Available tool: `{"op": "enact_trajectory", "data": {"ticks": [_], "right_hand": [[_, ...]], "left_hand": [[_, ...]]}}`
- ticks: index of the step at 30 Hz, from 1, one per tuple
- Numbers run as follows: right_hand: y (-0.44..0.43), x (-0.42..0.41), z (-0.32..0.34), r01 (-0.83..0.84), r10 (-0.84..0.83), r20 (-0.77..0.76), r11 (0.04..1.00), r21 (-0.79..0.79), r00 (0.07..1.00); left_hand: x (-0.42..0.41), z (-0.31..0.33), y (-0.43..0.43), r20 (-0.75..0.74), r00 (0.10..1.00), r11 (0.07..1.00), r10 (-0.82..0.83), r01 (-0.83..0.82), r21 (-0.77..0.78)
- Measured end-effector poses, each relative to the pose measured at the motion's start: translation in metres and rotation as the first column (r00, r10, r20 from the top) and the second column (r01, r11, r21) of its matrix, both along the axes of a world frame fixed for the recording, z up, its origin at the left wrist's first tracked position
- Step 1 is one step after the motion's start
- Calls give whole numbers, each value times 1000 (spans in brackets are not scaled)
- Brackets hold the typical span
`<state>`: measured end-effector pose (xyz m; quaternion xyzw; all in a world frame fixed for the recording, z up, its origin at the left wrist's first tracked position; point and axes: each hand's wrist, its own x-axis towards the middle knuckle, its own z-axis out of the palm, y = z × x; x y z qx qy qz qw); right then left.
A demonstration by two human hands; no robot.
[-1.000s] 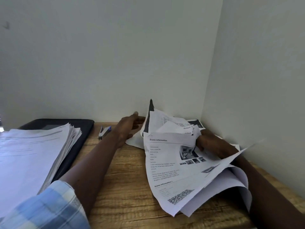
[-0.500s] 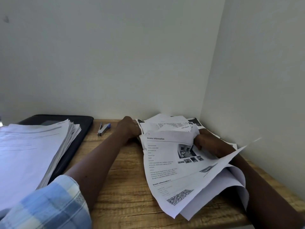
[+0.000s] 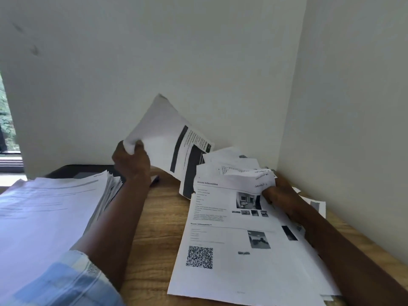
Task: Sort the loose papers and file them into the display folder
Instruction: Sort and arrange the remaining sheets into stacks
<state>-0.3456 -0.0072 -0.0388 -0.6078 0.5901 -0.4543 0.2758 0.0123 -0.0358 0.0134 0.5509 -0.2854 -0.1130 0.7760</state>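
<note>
the left hand (image 3: 130,161) is up off the wooden table (image 3: 154,228), fingers and thumb curled tight round the corner of a single sheet (image 3: 163,138). the sheet stands tilted in front of the back wall, and its lower edge dips behind the loose papers (image 3: 234,164) heaped in the corner. dark printed bars run down it, the words too blurred to read. the right hand (image 3: 280,195) clutches a crumpled wad of that heap; its fingers are mostly buried in paper, so only knuckles and wrist show. in front of it a printed page (image 3: 229,237) with small photos and a qr code lies flat on the table. more sheets lie under it, how many i cannot tell. at the left a thick stack of papers (image 3: 50,208) is cut off by the edge of the view. it rests on a dark flat cover (image 3: 66,171), of which only a strip shows at the back; whether that is the display folder i cannot tell. a checked sleeve (image 3: 61,281) fills the lower left corner.
</note>
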Motion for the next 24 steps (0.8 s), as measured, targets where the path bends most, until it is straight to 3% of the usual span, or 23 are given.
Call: {"op": "enact_trajectory", "data": {"ticks": [3,7,12,19,22,24], "right_hand": [[-2,0,-2,8,-8,-5,1000,12,1000],[0,2,-1,-29,29,22,999,-23,999],[3,4,-2,-30,31,57,999,-22,998],[2,3,0,-29,29,34,1000,-2,999],[2,4,-1,-54,54,35,999,-5,998],[1,3,-2,-51,51,26,999,0,998]], "left_hand": [[14,-1,3,-160,987,998,-30,20,-61],[26,1,8,-261,965,994,17,-44,-97],[42,3,0,-496,863,979,-89,-15,-203],[36,3,-4,-572,770,943,-282,112,-314],[32,6,-4,-638,620,879,-457,206,-430],[39,4,-4,-625,685,923,-375,216,-317]]}}
